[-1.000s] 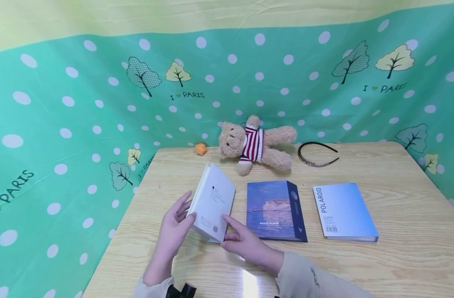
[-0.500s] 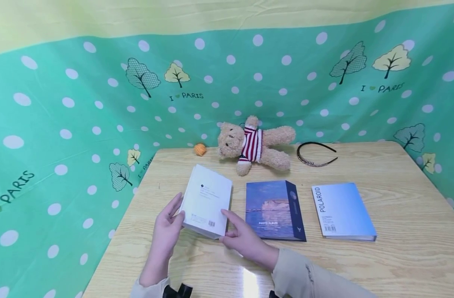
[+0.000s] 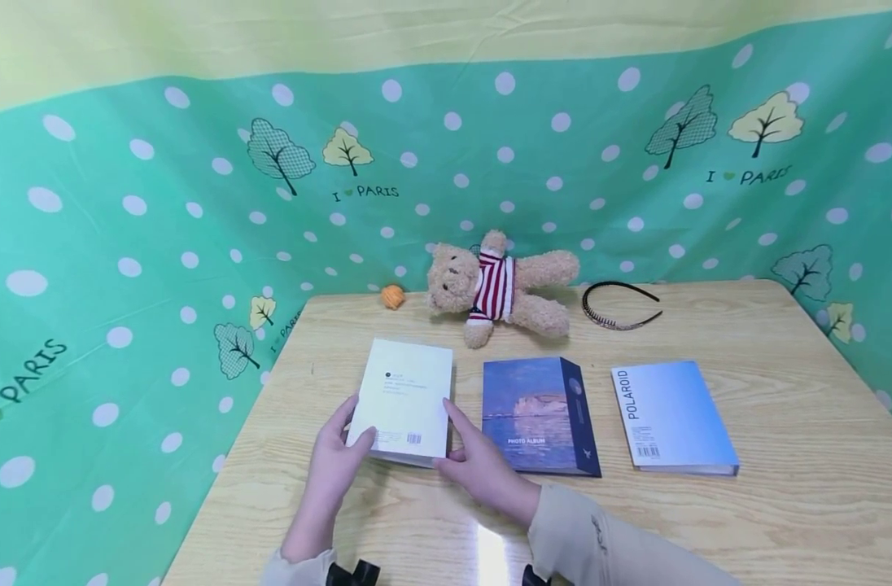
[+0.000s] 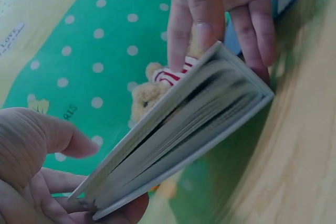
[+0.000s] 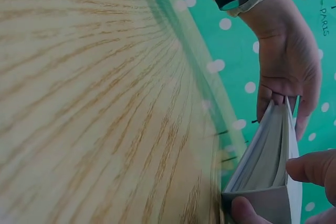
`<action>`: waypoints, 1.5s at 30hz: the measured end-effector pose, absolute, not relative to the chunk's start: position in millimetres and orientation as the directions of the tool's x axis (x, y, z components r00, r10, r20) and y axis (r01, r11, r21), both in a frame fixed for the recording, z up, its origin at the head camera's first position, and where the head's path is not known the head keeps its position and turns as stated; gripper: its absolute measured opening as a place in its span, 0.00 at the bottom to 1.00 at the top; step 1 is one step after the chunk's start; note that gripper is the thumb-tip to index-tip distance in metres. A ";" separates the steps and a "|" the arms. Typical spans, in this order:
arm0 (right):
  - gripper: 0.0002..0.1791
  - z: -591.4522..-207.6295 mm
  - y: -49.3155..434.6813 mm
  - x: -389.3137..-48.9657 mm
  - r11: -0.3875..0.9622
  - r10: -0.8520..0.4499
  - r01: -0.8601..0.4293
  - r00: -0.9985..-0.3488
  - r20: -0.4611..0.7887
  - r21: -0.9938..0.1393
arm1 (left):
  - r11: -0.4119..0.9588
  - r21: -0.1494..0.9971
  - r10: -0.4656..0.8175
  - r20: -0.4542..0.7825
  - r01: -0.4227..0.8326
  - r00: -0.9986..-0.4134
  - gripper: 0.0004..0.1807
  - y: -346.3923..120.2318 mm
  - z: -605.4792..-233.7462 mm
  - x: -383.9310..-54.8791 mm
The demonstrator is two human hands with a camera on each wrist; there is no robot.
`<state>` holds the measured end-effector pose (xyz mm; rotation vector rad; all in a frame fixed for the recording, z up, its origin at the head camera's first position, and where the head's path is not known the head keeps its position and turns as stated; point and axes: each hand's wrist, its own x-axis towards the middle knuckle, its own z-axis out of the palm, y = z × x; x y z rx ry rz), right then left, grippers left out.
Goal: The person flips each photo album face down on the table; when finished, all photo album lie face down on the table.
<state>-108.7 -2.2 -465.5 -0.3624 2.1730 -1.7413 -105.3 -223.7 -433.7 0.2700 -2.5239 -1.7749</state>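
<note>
A white photo album lies between my hands, back cover up, with small print and a barcode. Along its left edge my left hand grips it, thumb on the cover and fingers beneath. My right hand holds the lower right corner at the spine side, its thumb and fingers on either face. In the left wrist view the album's lower edge shows loosely spaced pages between the covers. Seen from the right wrist, the grey-white spine faces the camera. Whether the album touches the table I cannot tell.
Right of the hands lie a dark blue photo album and a light blue Polaroid album. At the back are an orange ball, a teddy bear and a black headband. A green dotted cloth hangs behind.
The white album was tilted up at an angle; both hands have turned and lowered it so its back cover now lies flatter and squarer to me. The other things have not moved.
</note>
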 end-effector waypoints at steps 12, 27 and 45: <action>0.51 -467.8 -4.0 -112.7 0.255 -0.370 0.004 -0.924 -0.102 -0.967 | 0.505 0.850 -0.164 -0.078 -0.152 -0.983 0.47 -224.9 -443.5 -106.9; 0.48 -466.6 -4.4 -113.7 0.366 -0.379 -0.045 -0.920 -0.104 -0.930 | 0.640 0.766 -0.071 -0.007 -0.050 -0.997 0.59 -224.0 -448.7 -105.0; 0.44 -467.3 -5.1 -110.8 0.421 -0.401 -0.105 -0.913 -0.081 -0.901 | 0.682 0.727 -0.061 -0.057 -0.083 -0.997 0.58 -228.0 -460.7 -101.8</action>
